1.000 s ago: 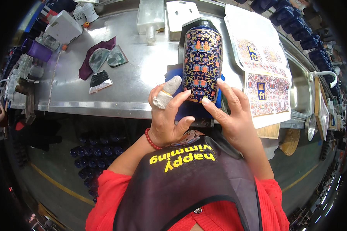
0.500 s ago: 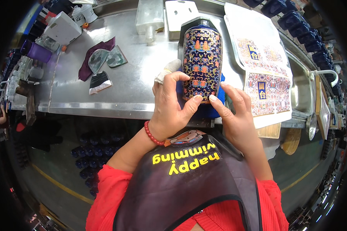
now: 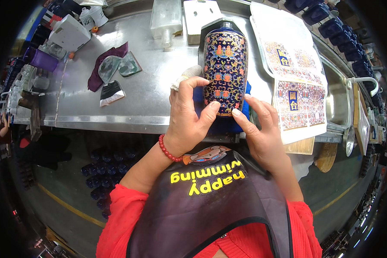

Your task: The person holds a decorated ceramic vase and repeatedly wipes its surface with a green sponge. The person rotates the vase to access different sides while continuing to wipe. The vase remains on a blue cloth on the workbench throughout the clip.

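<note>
A dark blue bottle covered in a colourful floral pattern lies in front of me, its neck pointing away, on a dark angular support. My left hand holds its lower left part, thumb pressed on the patterned face and forefinger along the side. A pale finger cover sits on one of that hand's fingers. At the lower right edge, the thumb of my right hand touches the bottle, with its other fingers bent alongside. Blue cloth shows partly beneath the bottle.
Printed pattern sheets lie to the right, beside a metal sink. Left on the steel table are a purple cloth and several small pads. A clear bottle and a white block stand behind.
My left thumb has slid slightly up and left across the patterned face. The right thumb has shifted a little at the lower edge. The bottle stays nearly in place.
</note>
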The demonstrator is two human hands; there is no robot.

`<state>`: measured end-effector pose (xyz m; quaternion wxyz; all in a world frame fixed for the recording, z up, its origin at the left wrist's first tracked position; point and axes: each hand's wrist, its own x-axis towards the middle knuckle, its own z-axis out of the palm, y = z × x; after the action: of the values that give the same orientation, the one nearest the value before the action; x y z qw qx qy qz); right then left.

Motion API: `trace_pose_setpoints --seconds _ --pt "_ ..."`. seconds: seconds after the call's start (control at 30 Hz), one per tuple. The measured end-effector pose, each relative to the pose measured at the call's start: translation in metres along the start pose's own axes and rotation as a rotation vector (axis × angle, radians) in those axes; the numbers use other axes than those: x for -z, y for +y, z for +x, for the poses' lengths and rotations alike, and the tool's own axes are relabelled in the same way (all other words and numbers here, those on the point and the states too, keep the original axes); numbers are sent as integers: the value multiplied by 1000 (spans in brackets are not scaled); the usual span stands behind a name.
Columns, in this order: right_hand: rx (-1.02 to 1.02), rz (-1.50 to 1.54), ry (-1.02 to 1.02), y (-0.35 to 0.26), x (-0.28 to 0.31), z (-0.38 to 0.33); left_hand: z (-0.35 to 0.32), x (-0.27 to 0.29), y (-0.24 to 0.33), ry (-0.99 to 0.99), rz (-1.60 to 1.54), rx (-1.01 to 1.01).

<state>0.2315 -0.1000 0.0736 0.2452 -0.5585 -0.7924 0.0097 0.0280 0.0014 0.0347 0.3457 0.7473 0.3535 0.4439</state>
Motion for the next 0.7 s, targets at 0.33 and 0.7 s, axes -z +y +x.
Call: trace_pose_setpoints --seconds 0.33,0.7 --pt "-20 50 -4 0 -3 -2 -10 -1 5 -71 -17 8" --pt "64 -57 -25 -8 0 6 -25 0 -8 -3 -226 65"
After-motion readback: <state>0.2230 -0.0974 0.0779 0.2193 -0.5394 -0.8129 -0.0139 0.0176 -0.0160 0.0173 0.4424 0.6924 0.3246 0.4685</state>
